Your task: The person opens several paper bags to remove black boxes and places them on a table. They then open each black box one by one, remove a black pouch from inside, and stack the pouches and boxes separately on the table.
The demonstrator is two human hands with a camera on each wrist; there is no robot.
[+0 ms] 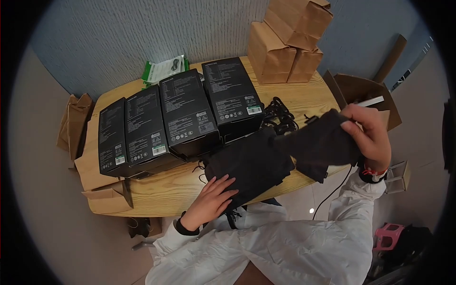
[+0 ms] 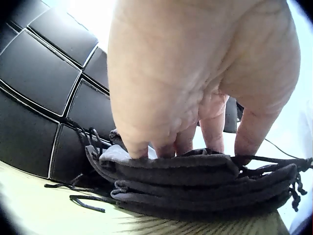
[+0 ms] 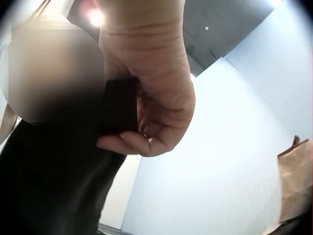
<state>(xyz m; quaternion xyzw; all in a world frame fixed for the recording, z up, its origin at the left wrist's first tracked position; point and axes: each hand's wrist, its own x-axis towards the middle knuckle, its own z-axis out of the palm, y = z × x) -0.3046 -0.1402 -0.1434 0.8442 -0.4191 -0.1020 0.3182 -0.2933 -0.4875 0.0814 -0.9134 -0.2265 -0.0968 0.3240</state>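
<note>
My left hand (image 1: 207, 203) rests on a stack of black cloth drawstring pouches (image 1: 249, 166) at the table's front edge. In the left wrist view its fingertips press down on the top of the layered pouches (image 2: 176, 188), and cords trail out at both sides. My right hand (image 1: 371, 135) pinches one black pouch (image 1: 320, 142) by its end between thumb and fingers, lifted to the right of the stack. The right wrist view has the fingers (image 3: 124, 142) curled over the dark cloth (image 3: 54, 186). Below the raised pouch, more black cloth (image 1: 312, 172) lies at the table edge.
Several black printed boxes (image 1: 185, 109) stand in a row behind the stack. Coiled black cables (image 1: 280, 114) lie beside them. Brown paper bags (image 1: 273, 52) are piled at the back right, and green-and-white packets (image 1: 164, 69) lie at the back. An open carton (image 1: 351, 85) stands off the right side.
</note>
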